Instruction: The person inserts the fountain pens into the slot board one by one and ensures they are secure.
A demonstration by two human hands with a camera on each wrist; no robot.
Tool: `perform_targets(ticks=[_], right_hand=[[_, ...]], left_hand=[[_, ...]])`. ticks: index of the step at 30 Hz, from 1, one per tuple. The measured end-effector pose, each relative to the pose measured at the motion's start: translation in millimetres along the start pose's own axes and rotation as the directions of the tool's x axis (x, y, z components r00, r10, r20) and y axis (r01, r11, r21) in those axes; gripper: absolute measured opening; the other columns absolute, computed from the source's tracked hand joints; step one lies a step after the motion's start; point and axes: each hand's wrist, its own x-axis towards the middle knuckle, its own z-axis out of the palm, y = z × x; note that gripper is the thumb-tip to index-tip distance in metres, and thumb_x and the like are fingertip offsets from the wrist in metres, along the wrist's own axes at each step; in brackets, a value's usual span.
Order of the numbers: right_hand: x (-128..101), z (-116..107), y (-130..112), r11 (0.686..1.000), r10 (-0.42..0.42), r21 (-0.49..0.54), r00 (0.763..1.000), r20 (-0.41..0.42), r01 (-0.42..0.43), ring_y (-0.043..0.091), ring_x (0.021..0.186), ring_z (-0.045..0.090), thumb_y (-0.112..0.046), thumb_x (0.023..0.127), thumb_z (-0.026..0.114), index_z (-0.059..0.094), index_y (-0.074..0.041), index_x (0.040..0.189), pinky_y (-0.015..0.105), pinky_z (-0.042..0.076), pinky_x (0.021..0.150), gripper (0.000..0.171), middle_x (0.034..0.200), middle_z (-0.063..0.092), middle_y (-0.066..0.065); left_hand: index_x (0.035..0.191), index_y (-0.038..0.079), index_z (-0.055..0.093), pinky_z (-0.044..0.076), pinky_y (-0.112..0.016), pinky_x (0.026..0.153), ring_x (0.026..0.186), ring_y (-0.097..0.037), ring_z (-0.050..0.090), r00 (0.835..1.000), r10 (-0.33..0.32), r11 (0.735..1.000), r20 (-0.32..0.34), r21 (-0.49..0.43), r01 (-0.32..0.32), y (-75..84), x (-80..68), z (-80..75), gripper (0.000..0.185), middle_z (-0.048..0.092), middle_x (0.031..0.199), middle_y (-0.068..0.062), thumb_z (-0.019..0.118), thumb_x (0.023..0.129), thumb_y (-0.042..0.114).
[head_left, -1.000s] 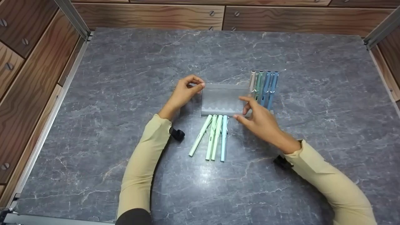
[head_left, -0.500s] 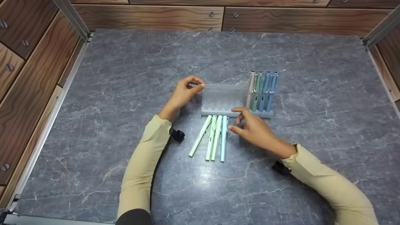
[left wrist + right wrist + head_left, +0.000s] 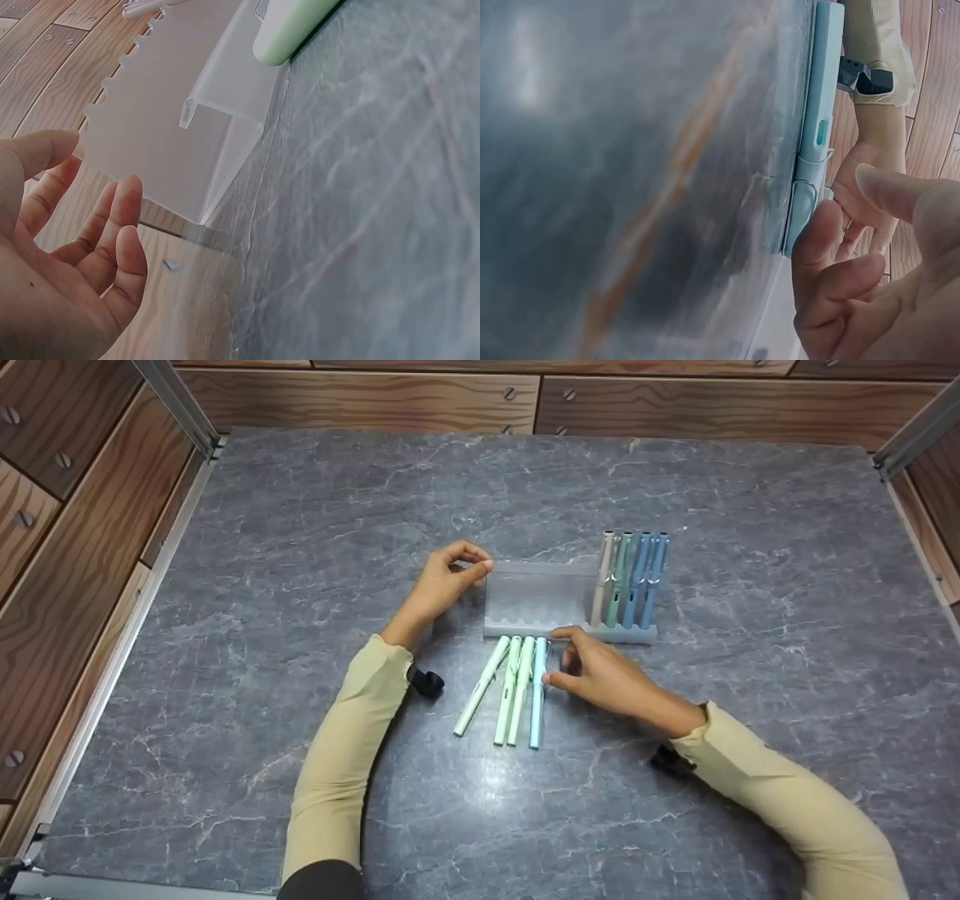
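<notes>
A frosted clear pen stand (image 3: 540,592) with a notched front ledge stands on the table. My left hand (image 3: 450,574) pinches its upper left corner between thumb and fingertips; the left wrist view shows the thumb (image 3: 56,148) at the notched edge. Several pens, beige, green and blue (image 3: 649,577), stand in the right-hand slots. In front of the ledge lie three pale green pens (image 3: 480,690) and one light blue pen (image 3: 538,697). My right hand (image 3: 607,671) is beside the light blue pen's capped end, thumb and index finger apart, fingertips right at the cap (image 3: 802,199).
Grey marbled tabletop (image 3: 300,510) surrounds the stand. Wood-patterned panels (image 3: 360,397) border the back and sides, with metal frame posts (image 3: 176,405) at the corners. Black wrist cameras (image 3: 426,684) sit at both sleeves.
My right hand has moved down and left from the stand's ledge to the light blue pen, uncovering the racked pens' lower parts. The left hand and the pens stay in place.
</notes>
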Motion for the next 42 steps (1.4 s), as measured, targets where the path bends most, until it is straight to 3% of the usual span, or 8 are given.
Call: perform_targets(ticks=[10, 19, 42], right_hand=[[4, 0, -1, 0.998, 0.010, -0.063, 0.999, 0.036, -0.008, 0.014, 0.069, 0.050, -0.033, 0.085, 0.072, 0.043, -0.008, 0.138, 0.028, 0.041, 0.061, 0.065, 0.091, 0.061, 0.006], [6, 4, -2, 0.992, 0.038, -0.123, 0.998, 0.044, -0.032, 0.017, 0.075, 0.055, -0.036, 0.085, 0.072, 0.045, -0.007, 0.137, 0.031, 0.044, 0.062, 0.066, 0.095, 0.062, 0.006], [6, 7, -11, 0.978, 0.110, -0.185, 0.992, 0.055, -0.098, 0.024, 0.083, 0.062, -0.043, 0.086, 0.069, 0.042, -0.012, 0.140, 0.036, 0.049, 0.060, 0.068, 0.104, 0.064, 0.009]], left_hand=[[0.100, -0.002, 0.065, 0.057, -0.040, 0.077, 0.075, -0.026, 0.065, 1.000, 0.021, 0.999, -0.017, -0.031, -0.021, -0.6, 1.2, 0.5, 0.016, 0.063, 0.090, -0.001, 0.066, 0.089, 0.010], [0.101, -0.001, 0.066, 0.056, -0.036, 0.074, 0.082, -0.039, 0.065, 1.000, 0.016, 1.000, -0.021, -0.018, -0.016, -2.4, 0.7, 0.1, 0.017, 0.063, 0.091, -0.001, 0.066, 0.089, 0.012], [0.101, 0.003, 0.066, 0.056, -0.040, 0.077, 0.086, -0.041, 0.065, 1.000, 0.004, 1.000, 0.001, -0.007, -0.004, -2.6, 0.9, -0.5, 0.017, 0.064, 0.097, -0.005, 0.066, 0.091, 0.016]])
